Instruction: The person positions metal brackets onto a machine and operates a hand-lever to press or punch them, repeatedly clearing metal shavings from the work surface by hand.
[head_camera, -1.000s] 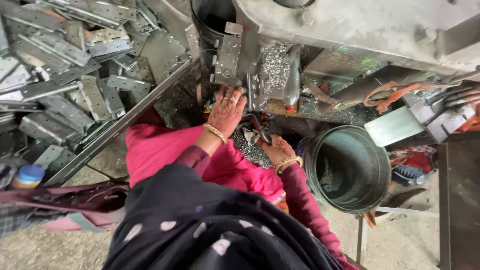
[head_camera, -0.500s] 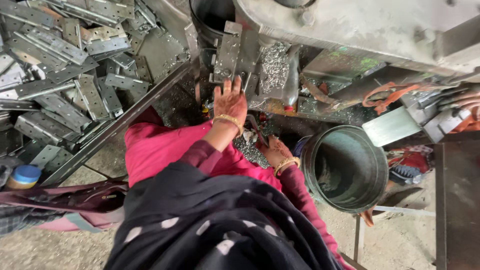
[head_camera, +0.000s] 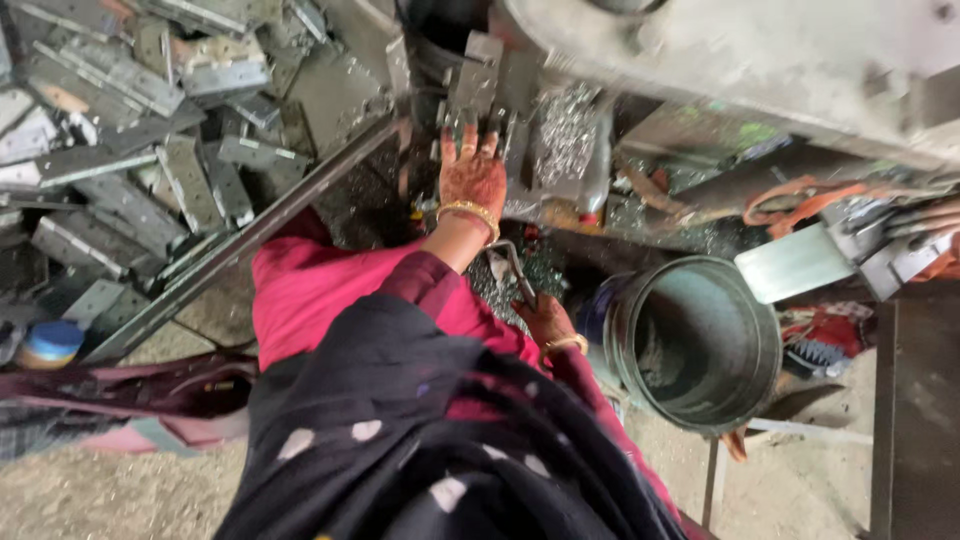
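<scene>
Under the grey machine body, my left hand (head_camera: 472, 180) now lies flat with the fingers spread on the small grey stamped metal plate (head_camera: 478, 88) that sits at the press, touching it from below. One second ago this hand was lower and nearer to my lap; it has moved up and forward to the plate. My right hand (head_camera: 545, 318) has gone the other way, down beside my knee, and it is closed around a thin bent metal rod (head_camera: 512, 265) whose upper end points toward the machine. Before, it was held a little higher.

I judge that the plate is being set or pressed in its place while the rod waits.

Just right of my right hand stands the round green metal bucket (head_camera: 700, 345), open, and I cannot tell what is inside. Shiny metal chips (head_camera: 565, 130) lie beside the plate. At my left is a heap of grey cut metal brackets (head_camera: 130, 150) behind a long steel bar (head_camera: 260, 235). A small blue-capped jar (head_camera: 50, 342) lies near the edge on the floor.
</scene>
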